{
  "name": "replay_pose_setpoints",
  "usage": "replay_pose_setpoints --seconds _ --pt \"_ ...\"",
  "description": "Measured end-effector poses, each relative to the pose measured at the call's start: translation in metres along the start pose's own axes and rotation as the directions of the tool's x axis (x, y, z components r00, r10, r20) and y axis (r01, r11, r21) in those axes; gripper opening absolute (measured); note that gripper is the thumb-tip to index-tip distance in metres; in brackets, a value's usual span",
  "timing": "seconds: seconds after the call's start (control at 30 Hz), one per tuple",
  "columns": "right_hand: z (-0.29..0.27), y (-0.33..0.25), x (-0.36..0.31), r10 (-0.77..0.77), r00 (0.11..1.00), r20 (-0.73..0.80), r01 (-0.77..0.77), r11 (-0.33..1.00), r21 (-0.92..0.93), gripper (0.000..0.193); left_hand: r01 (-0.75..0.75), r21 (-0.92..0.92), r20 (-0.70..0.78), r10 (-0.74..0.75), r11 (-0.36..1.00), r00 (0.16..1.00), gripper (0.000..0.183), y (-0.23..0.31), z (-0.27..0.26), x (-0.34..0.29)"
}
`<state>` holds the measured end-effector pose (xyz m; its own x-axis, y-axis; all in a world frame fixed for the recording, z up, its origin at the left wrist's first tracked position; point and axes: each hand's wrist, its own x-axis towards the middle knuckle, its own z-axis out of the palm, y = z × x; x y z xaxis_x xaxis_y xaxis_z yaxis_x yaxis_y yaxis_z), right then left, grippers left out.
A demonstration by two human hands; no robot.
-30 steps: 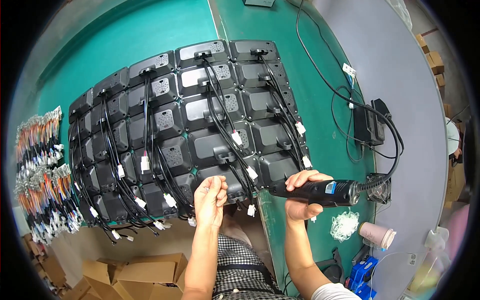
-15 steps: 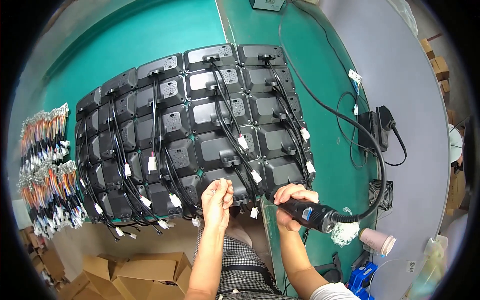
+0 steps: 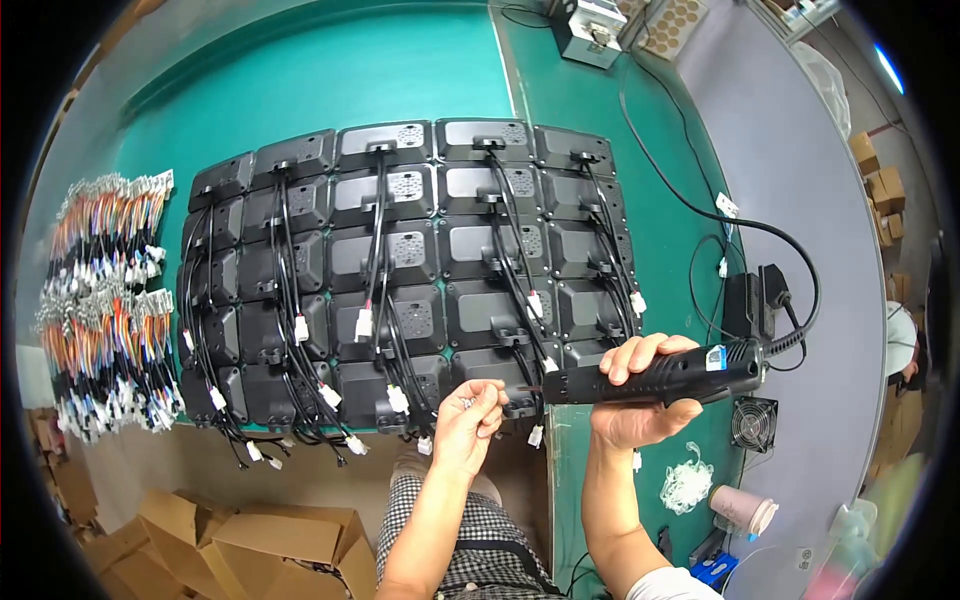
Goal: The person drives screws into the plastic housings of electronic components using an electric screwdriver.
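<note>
My right hand [image 3: 632, 425] is wrapped round a black corded electric screwdriver [image 3: 690, 374], held nearly level above the table edge. Its thin bit points left, at the fingertips of my left hand [image 3: 468, 430]. Those fingers are pinched together; a small shiny bit shows among them, too small to name. Beyond both hands lie rows of black plastic housings [image 3: 490, 250], backs up, close together on the green table. Black cables with white connectors [image 3: 364, 322] run from them toward me, several hanging over the near edge.
Two bundles of coloured wire leads [image 3: 105, 335] lie at the left. On the right are a black power adapter [image 3: 742, 305], a small fan [image 3: 753, 423], a heap of white strips [image 3: 688, 486] and a pink cup [image 3: 742, 508]. A metal box [image 3: 588, 32] stands at the back; cardboard boxes [image 3: 270, 530] lie below.
The screwdriver has swung up to nearly level and shifted right, its bit now showing at my left fingertips. My left hand stays pinched. The whole view has shifted a little.
</note>
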<state>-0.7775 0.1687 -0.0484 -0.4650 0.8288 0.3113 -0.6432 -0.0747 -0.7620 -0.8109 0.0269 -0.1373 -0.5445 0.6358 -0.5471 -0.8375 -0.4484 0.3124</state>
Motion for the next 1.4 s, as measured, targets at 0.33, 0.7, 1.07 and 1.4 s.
replay_pose_setpoints --seconds 0.33,0.7,1.07,1.4 --pt "0.033 0.024 -0.014 0.075 0.996 0.051 -0.078 0.996 0.053 0.061 -0.054 -0.078 -0.039 0.051 0.995 0.998 0.016 0.017 -0.007 -0.011" --pt "0.042 0.029 -0.018 0.076 0.994 0.083 -0.078 0.997 0.018 0.060 -0.083 -0.135 -0.049 0.077 0.987 0.996 0.018 0.011 -0.012 -0.011" --pt "0.043 0.065 -0.026 0.113 0.978 0.176 -0.087 0.985 -0.149 0.067 0.048 -0.110 -0.193 -0.069 0.993 0.979 0.033 0.001 -0.013 -0.020" --pt "0.045 0.100 -0.035 0.107 0.965 0.239 -0.056 0.976 -0.210 0.070 -0.127 0.028 -0.149 0.130 0.991 0.980 0.015 -0.019 -0.005 -0.002"
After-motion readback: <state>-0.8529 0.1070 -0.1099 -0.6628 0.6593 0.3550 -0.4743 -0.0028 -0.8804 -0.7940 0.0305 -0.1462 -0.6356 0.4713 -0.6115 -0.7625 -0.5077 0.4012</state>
